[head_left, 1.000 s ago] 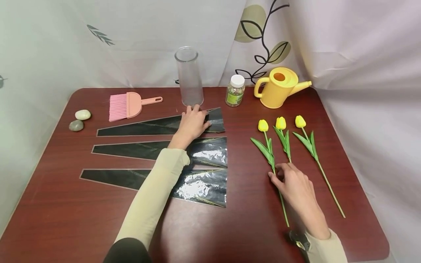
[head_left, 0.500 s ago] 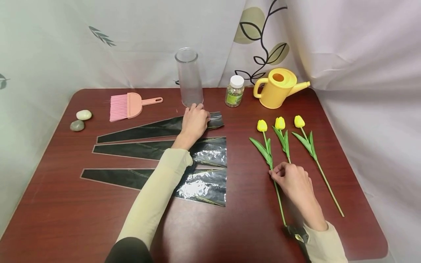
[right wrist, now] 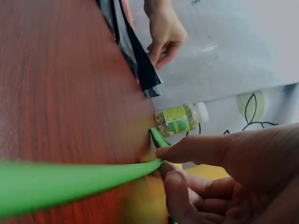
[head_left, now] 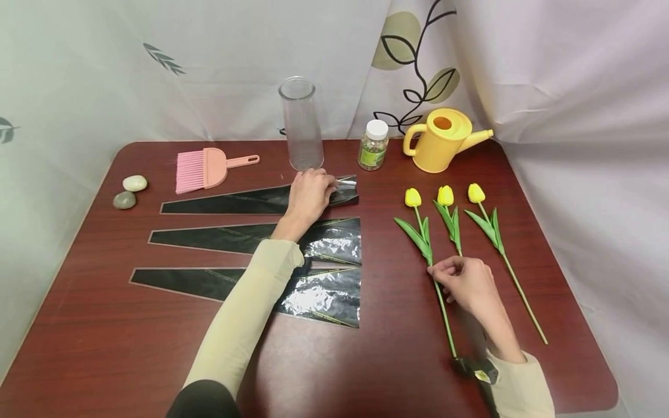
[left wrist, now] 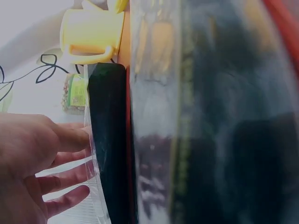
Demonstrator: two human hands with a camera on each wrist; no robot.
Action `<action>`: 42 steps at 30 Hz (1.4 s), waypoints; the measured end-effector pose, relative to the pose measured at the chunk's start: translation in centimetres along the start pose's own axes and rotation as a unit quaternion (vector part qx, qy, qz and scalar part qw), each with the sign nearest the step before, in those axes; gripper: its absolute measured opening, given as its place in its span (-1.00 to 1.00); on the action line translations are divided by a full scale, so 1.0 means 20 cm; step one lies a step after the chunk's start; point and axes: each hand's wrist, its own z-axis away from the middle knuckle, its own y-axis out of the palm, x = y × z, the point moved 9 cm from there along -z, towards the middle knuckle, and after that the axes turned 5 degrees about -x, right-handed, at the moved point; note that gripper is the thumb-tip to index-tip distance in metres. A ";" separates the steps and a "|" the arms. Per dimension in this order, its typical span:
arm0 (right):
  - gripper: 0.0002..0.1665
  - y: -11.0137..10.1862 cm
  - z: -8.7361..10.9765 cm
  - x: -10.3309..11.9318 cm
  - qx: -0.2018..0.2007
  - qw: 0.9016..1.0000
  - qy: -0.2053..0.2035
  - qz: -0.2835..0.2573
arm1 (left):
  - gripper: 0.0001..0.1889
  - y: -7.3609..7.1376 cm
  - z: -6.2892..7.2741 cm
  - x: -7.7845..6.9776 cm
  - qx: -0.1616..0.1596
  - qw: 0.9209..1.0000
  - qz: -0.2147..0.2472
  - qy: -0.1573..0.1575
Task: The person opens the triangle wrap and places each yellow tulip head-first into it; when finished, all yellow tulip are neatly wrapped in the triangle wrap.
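Looking down from the head camera, I've got the left hand (head_left: 308,191) reaching across to the upper black sleeve (head_left: 225,202), fingers bent over its wide end. That end is lifted and creased. Nearer the person lie the middle black sleeve (head_left: 334,241) and the lower black sleeve (head_left: 319,305), both flat on the table (head_left: 104,331). Over on the other side, the right hand (head_left: 467,281) has a narrow pinch on the stem of the left tulip (head_left: 430,255), just under its leaves; I cannot tell whether the stem is touching the wood. Beside it lie the centre tulip (head_left: 453,226) and the right tulip (head_left: 495,232). Along the back I count a pink brush (head_left: 209,168), a clear vase (head_left: 304,130), a lidded jar (head_left: 373,150) and a yellow watering can (head_left: 440,142), with two stones, the pale stone (head_left: 135,183) touching or nearly touching the grey stone (head_left: 124,200).

Left wrist camera now: thumb at the clear film's edge, other fingers partly seen through it, spread apart from each other. Dark, blurred sheeting fills the right side.

Right wrist camera: thumb and finger meet on the green stem, which blurs toward me. Beyond, I see the left hand at the sleeve's edge, gripping it.
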 end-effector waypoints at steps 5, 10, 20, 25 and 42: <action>-0.71 0.00 -0.02 0.01 0.036 0.992 0.006 -0.125 | -0.91 0.00 0.01 0.00 0.010 1.000 0.004 0.010; -0.74 -0.05 -0.07 0.08 0.050 0.940 0.017 -0.336 | -0.90 0.01 0.01 -0.01 0.033 0.999 0.004 0.017; -0.74 -0.19 -0.31 0.17 -0.096 0.807 0.049 -0.580 | -0.92 -0.01 0.02 -0.02 0.021 0.999 0.021 0.026; -0.66 -0.18 -0.43 0.10 -0.167 0.763 0.076 -0.620 | -0.91 -0.04 0.02 -0.02 0.002 0.999 0.031 0.029; -0.64 0.09 -0.59 0.09 -0.215 0.770 0.106 -0.591 | -0.88 -0.07 0.00 -0.04 -0.009 0.998 0.048 0.030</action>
